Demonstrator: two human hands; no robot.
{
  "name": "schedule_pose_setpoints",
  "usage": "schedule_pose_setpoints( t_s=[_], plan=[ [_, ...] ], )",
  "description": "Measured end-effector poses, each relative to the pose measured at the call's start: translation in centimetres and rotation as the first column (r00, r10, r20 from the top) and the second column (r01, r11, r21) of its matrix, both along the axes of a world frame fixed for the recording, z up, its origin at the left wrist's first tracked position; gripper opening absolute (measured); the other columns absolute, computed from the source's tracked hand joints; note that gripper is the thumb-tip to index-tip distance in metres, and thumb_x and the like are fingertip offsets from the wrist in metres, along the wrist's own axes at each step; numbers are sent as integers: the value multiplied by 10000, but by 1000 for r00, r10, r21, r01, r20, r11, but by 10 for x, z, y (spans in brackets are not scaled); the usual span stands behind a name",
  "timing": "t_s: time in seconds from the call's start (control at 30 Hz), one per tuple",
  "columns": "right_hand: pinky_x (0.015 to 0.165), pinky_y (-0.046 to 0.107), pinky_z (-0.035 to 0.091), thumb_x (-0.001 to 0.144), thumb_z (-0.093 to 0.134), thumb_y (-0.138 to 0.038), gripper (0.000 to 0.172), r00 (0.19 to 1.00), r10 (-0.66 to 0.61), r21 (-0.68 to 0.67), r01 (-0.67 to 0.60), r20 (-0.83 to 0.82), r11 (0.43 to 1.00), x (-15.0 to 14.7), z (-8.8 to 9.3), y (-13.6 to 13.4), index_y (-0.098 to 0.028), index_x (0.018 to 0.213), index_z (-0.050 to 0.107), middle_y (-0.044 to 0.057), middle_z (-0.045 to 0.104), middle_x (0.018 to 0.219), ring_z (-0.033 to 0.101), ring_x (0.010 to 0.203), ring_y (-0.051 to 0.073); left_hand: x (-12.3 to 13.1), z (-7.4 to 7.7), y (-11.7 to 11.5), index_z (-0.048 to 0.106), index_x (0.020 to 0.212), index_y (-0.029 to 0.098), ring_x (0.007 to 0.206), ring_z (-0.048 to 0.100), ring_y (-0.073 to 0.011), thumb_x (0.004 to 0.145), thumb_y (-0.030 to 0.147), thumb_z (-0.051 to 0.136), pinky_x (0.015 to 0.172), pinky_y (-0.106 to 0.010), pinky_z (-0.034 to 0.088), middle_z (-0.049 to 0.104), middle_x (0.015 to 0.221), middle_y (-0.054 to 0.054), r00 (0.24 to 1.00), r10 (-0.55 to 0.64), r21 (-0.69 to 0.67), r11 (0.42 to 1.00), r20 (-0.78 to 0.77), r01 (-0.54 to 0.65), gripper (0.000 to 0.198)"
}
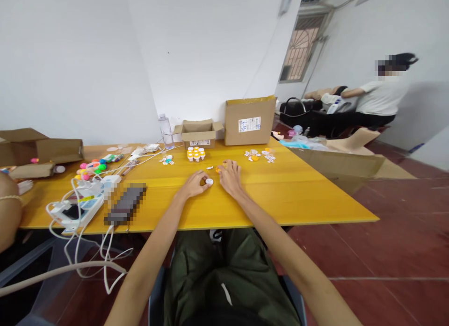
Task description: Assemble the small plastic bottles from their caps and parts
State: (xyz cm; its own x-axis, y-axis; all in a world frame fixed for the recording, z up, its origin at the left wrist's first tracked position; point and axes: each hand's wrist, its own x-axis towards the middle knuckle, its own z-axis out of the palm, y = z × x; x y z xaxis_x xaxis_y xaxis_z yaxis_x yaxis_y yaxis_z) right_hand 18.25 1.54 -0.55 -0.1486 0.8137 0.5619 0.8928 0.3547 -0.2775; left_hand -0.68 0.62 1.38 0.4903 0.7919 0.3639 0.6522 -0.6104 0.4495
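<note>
My left hand [195, 183] rests on the yellow table [280, 195], its fingers curled round a small white cap-like piece [209, 181]. Just to its right, my right hand [229, 175] lies on the table with fingers bent over a small orange piece [218, 169]. A tiny white part [210, 167] lies just beyond the hands. Farther back stands a cluster of small orange and white containers [196, 153]. Scattered white and orange parts [260, 155] lie to the right, and a smaller pile [167, 160] to the left.
Two open cardboard boxes [198, 132] [249, 120] stand at the table's far edge beside a clear bottle [165, 129]. Colourful toys [93, 168], a power strip with cables [79, 206] and more boxes [38, 150] fill the left. Another person [380, 101] sits at far right.
</note>
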Motion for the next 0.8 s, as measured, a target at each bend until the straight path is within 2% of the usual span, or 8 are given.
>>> schedule_pose_setpoints(
  t_s=[0.17, 0.3, 0.53, 0.6, 0.7, 0.8],
  plan=[
    [923, 484, 376, 898, 474, -110, 267, 998, 49, 46, -50, 33, 998, -4, -3, -2, -226, 941, 711, 149, 579, 1280, 452, 1186, 313, 1, 1, -1, 648, 915, 213, 825, 604, -186, 851, 293, 598, 827, -337, 521, 632, 904, -32, 1000, -7, 2, 1000, 9, 7, 114],
    [937, 470, 384, 907, 481, -113, 249, 995, 81, 31, -82, 56, 996, -6, 1, -6, -216, 919, 708, 143, 603, 1273, 458, 1200, 305, 2, 1, -1, 647, 901, 216, 830, 606, -187, 852, 290, 595, 823, -330, 521, 633, 892, -29, 1000, 1, 5, 1000, 0, -1, 103],
    [925, 433, 414, 910, 504, -117, 202, 987, 153, -63, -149, 51, 987, -6, 10, -11, -213, 909, 681, 129, 700, 1035, 525, 1124, 289, 3, 2, -3, 650, 913, 222, 845, 615, -197, 849, 290, 597, 824, -333, 521, 639, 891, -30, 1000, 2, 4, 1000, 9, -2, 108],
    [903, 418, 430, 909, 521, -140, 173, 984, 177, -51, -177, -7, 983, -5, 11, -12, -217, 872, 671, 119, 707, 996, 547, 1081, 282, 3, 2, -2, 649, 922, 222, 851, 617, -199, 848, 285, 600, 829, -334, 519, 644, 897, -31, 1000, 0, 4, 1000, 16, -1, 110],
    [883, 393, 454, 921, 525, -202, 154, 953, 242, 14, -244, -181, 970, -4, 10, -11, -221, 845, 657, 95, 713, 972, 582, 1011, 256, 3, 0, -1, 650, 936, 218, 861, 621, -203, 858, 299, 594, 841, -344, 517, 652, 909, -36, 1000, -9, 1, 1000, 30, 9, 126],
    [845, 355, 483, 941, 508, -301, 186, 852, 331, 71, -332, -406, 941, -3, 7, -9, -227, 850, 652, 62, 718, 927, 617, 908, 220, 2, -2, 1, 655, 947, 218, 875, 625, -205, 864, 321, 592, 853, -346, 516, 657, 919, -37, 999, -23, -4, 1000, 42, 23, 146]
  ],
)
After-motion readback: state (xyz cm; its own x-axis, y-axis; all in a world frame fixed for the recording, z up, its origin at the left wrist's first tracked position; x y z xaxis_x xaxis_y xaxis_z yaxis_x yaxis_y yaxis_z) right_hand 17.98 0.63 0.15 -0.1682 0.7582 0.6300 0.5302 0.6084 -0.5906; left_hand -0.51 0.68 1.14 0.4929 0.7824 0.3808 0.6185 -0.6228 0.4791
